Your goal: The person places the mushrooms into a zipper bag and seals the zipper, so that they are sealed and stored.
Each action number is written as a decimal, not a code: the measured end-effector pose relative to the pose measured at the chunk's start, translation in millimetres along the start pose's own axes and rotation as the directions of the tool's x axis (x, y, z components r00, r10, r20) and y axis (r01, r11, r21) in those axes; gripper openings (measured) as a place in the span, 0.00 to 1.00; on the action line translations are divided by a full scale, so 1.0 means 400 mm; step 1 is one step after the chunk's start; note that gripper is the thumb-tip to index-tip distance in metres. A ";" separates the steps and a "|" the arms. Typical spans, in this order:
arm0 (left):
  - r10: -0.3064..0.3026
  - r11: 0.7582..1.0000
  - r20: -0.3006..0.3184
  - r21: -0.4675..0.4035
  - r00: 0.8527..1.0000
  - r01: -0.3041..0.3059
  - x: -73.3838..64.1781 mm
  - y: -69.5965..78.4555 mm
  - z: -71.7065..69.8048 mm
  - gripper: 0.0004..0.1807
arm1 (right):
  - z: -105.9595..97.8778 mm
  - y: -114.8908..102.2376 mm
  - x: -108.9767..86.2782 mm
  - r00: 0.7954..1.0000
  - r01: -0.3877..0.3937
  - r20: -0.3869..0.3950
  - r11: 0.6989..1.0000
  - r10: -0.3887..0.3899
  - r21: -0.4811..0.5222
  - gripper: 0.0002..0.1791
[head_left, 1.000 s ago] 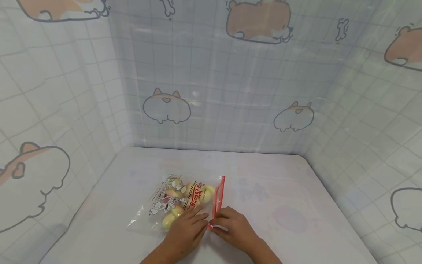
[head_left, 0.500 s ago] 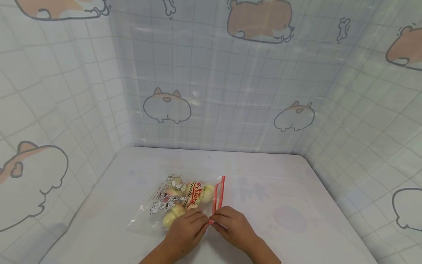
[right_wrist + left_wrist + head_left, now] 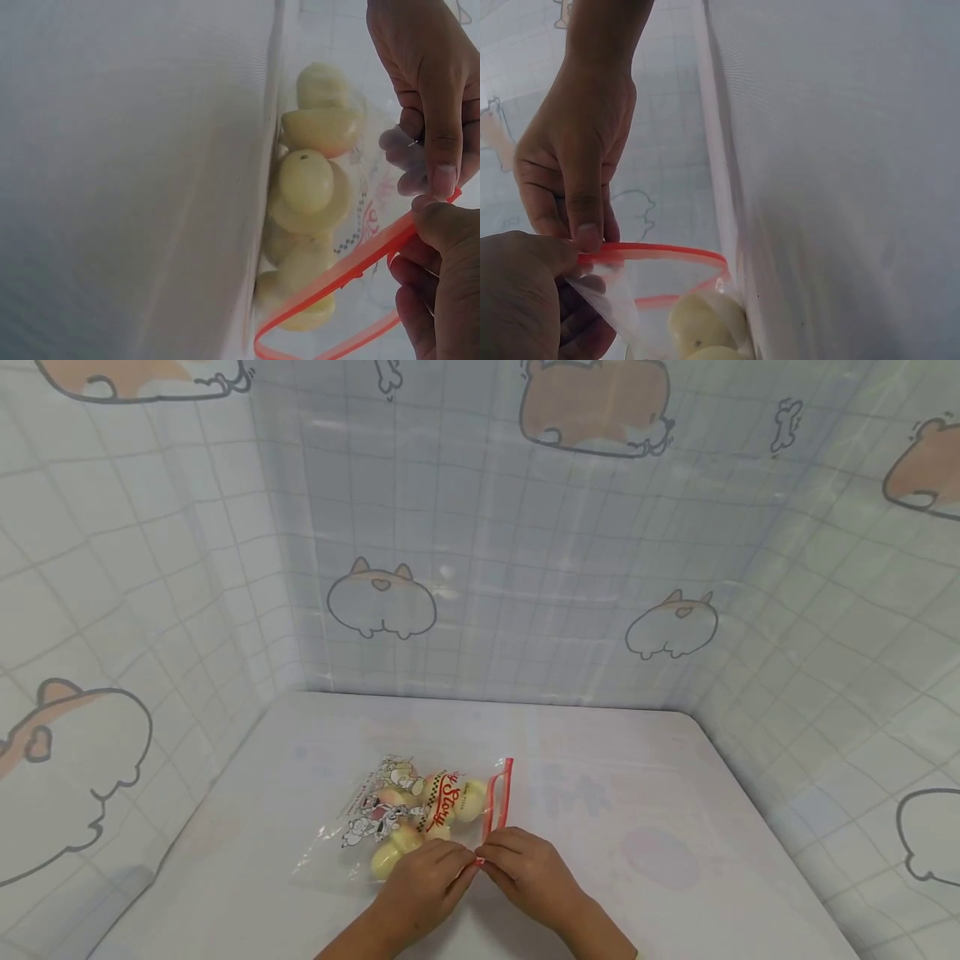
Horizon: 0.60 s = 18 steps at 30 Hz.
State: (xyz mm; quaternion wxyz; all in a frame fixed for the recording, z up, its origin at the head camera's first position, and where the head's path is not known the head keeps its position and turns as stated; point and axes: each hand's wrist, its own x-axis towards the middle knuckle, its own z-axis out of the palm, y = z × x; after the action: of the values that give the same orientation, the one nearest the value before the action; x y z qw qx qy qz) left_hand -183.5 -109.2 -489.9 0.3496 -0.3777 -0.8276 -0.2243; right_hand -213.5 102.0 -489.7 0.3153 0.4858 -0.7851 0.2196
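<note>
A clear zip bag (image 3: 322, 852) with cartoon figures and red "Story" lettering lies on its side on the table. Inside are several pale yellow, rounded pieces (image 3: 307, 180) that look like fruit, some with a pinkish tinge. Its red zip strip (image 3: 504, 802) runs along the right end, the two edges gaping apart toward the far side. My left hand (image 3: 423, 881) pinches the near corner of the mouth between thumb and fingers. Close against it, my right hand (image 3: 528, 868) pinches the same strip end, thumb (image 3: 587, 236) on the red edge.
The white table (image 3: 637, 793) has faint printed patches and stretches out on both sides of the bag. A pale checked curtain (image 3: 517, 568) with cartoon dogs surrounds it at the back and sides.
My left fingers, spread over the bag a second ago, have drawn in to pinch the strip end. My right hand has shifted slightly up and left, so the fingertips of both hands now meet.
</note>
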 end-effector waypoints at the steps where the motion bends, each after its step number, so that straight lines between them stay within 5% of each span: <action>1: -0.004 1.000 0.000 -0.001 1.000 0.004 0.000 0.000 0.000 0.07 | 0.000 0.000 0.001 1.000 -0.004 0.003 1.000 0.004 0.000 0.12; 7: -0.037 0.999 0.038 0.000 0.999 0.037 0.000 0.001 -0.003 0.05 | -0.002 0.000 0.004 0.999 -0.032 0.029 0.999 0.032 0.002 0.11; 18: 0.014 1.000 0.011 -0.010 1.000 -0.014 0.001 0.001 -0.011 0.09 | -0.012 0.015 0.009 0.999 0.019 0.040 0.999 -0.017 -0.050 0.10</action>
State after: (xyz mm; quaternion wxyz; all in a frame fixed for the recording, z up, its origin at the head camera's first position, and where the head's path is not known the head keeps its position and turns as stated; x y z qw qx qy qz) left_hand -181.8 -111.6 -486.6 0.3447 -0.3865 -0.8257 -0.2235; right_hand -218.5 105.6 -483.9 0.3141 0.4887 -0.7921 0.1874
